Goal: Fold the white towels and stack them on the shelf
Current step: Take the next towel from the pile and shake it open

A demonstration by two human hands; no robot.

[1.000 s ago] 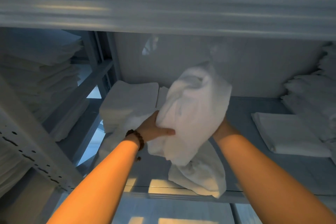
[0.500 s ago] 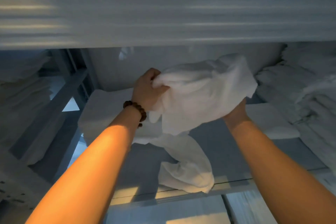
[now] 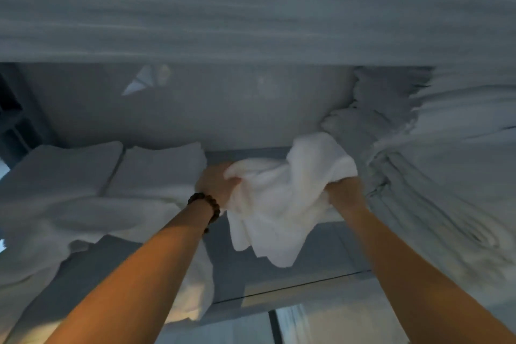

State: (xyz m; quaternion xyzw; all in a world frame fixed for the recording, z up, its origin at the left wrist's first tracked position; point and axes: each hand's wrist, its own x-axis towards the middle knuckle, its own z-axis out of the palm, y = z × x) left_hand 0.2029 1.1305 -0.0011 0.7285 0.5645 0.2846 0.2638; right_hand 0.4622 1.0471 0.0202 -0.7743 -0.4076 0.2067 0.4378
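Observation:
A crumpled white towel hangs between both my hands above the grey shelf board. My left hand, with a dark bead bracelet on the wrist, grips the towel's left edge. At the towel's right edge my right hand grips the cloth, its fingers partly hidden by it. The towel's lower end dangles just above the board. Two folded white towels lie side by side at the back left of the shelf.
A tall stack of folded towels fills the right side of the shelf. Loose white cloth sprawls over the left front. Another shelf loaded with towels hangs low overhead. The back wall is close behind.
Both hands have carried the towel down and to the right, deeper into the shelf. The trailing end has come up off the board's front edge. The view has shifted right.

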